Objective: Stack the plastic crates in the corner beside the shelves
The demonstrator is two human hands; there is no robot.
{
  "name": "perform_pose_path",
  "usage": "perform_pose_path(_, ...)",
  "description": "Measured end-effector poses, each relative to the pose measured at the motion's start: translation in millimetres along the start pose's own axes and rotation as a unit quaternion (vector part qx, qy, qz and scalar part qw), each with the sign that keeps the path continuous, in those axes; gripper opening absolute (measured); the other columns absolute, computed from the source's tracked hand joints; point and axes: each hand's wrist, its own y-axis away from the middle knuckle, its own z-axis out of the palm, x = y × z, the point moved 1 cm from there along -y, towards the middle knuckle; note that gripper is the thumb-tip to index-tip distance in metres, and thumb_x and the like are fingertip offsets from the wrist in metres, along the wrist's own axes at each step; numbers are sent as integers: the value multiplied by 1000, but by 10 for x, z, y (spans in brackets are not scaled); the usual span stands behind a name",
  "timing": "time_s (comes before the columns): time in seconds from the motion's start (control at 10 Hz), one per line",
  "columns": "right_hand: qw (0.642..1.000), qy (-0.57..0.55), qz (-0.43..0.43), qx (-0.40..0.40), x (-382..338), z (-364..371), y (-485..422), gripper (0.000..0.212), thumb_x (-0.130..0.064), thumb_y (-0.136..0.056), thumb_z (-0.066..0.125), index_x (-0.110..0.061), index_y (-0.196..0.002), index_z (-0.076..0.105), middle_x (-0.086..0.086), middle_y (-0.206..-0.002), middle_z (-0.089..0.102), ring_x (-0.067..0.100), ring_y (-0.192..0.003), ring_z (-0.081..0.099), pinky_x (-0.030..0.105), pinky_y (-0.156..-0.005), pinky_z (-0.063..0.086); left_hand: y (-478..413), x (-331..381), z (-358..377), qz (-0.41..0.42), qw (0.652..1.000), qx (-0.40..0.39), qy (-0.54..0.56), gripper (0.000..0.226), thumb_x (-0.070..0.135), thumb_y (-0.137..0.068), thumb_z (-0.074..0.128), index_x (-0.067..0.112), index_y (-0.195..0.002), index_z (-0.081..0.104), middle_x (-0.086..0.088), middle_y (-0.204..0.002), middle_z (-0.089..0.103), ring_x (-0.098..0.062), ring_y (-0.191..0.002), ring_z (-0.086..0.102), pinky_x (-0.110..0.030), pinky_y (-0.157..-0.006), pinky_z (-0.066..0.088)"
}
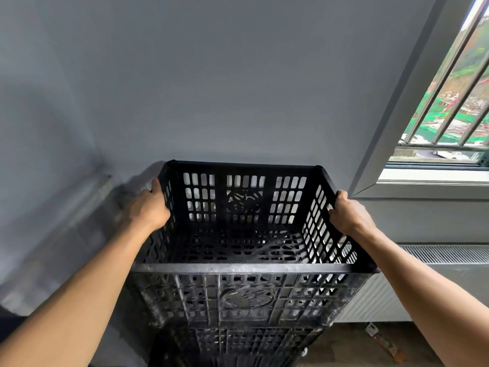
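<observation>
Black top crate [248, 268] held by both side rims, over the stack at the wall.
Our left hand [148, 207] curls round the left rim and our right hand [349, 215] round the right. Crate is upright, directly above the lower crate [238, 343]; we can't tell if it's seated. Grey wall [211, 88] just behind, radiator [436, 254] and barred window [449, 102] to the right.
</observation>
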Motion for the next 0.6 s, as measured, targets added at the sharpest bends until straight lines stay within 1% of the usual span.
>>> perform_pose_path(0.1,1000,-9,9,4,-11,-21,22,29,-17,-88,49,-6,-114,40,26,-105,66,37,-80,55,39,-71,46,2,-17,-5,4,1000,10,19,74,12,-92,46,6,-156,9,-27,-119,60,-40,-89,67,-39,-63,52)
perform_pose_path(0.2,1000,-11,-4,0,-48,-77,74,34,-17,-87,51,-5,-117,42,24,-116,62,42,-101,62,42,-80,49,-30,-50,-19,11,999,6,32,74,16,-91,43,9,-156,8,-27,-120,59,-39,-83,66,-38,-58,53)
perform_pose_path(0.3,999,-21,-32,-15,-36,-99,133,41,-19,-88,56,-6,-123,40,23,-126,51,44,-112,58,46,-89,48,41,-39,-62,11,999,-13,41,70,20,-95,41,11,-157,9,-27,-142,42,-40,-102,62,-45,-76,57)
perform_pose_path(0.4,998,-23,-38,-35,16,-123,254,43,-21,-89,58,-7,-124,39,23,-129,48,44,-115,55,46,-92,46,273,37,-125,13,998,-20,63,62,22,-101,43,7,-155,17,-25,-152,26,-42,-135,36,-50,-108,40)
perform_pose_path(0.5,999,-13,-41,-29,92,-150,339,46,-24,-89,60,-7,-128,43,20,-136,46,40,-125,45,45,-99,43,478,86,-199,27,996,8,86,55,24,-100,47,10,-151,31,-22,-152,28,-41,-140,29,-51,-114,31)
perform_pose_path(0.6,997,-10,-77,10,62,-255,480,56,-24,-90,60,-11,-142,44,15,-151,37,34,-135,37,44,-108,38,706,239,-299,59,983,41,170,53,24,-101,47,14,-151,37,-17,-152,35,-34,-141,34,-46,-114,32)
